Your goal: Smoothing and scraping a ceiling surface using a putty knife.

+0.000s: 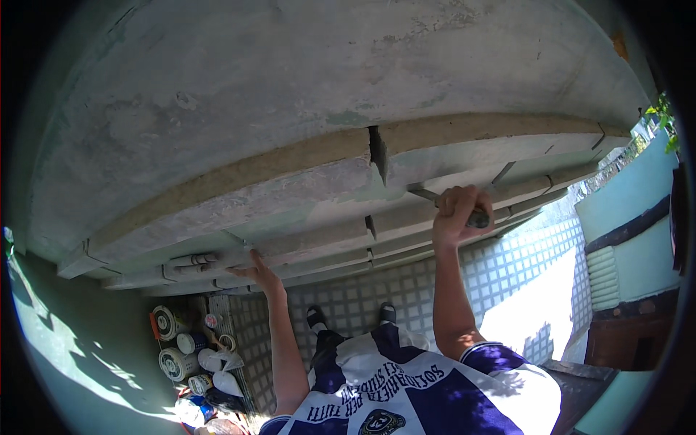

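My right hand (458, 212) is closed around the dark handle of a scraper tool (444, 202), whose metal blade points left against the stepped plaster moulding (319, 210) of the wall. My left hand (255, 270) rests with fingers spread against a lower band of the same moulding. A vertical crack (377, 154) cuts the moulding's upper band above and left of the blade. The wall (290, 80) above is weathered grey-green plaster.
Below are my two feet (351, 315) on a grid-patterned tiled floor (507, 268). Several paint cans, tape rolls and rags (192, 355) lie on the floor at lower left. A green wall and dark ledge (631, 225) stand at right.
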